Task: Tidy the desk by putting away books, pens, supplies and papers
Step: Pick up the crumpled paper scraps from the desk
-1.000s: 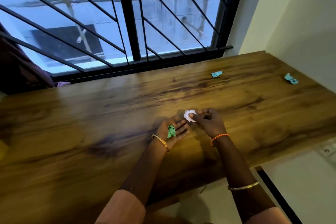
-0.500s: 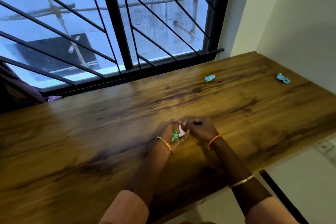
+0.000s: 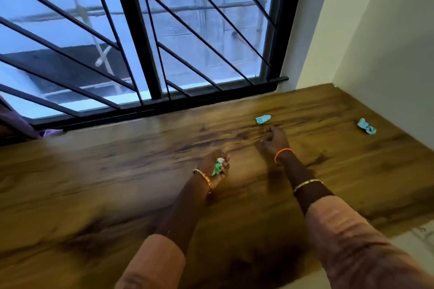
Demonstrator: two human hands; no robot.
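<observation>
My left hand (image 3: 217,168) rests on the wooden desk (image 3: 117,183) with its fingers curled around a green crumpled paper (image 3: 217,168) and a white crumpled paper (image 3: 220,160). My right hand (image 3: 273,139) is stretched forward over the desk, empty, fingers loosely apart, just short of a crumpled blue paper (image 3: 263,119) lying near the window. A second crumpled blue paper (image 3: 366,126) lies further right, close to the wall.
A barred window (image 3: 141,42) runs along the desk's far edge. A pale wall (image 3: 387,54) closes the desk on the right. Purple cloth (image 3: 50,133) shows at the far left by the sill. The desk's front edge drops to a light floor (image 3: 422,232).
My right hand passed the white paper into my left hand, which closed on it with the green one. The right hand then reached forward toward the nearer blue paper. The view shifted right.
</observation>
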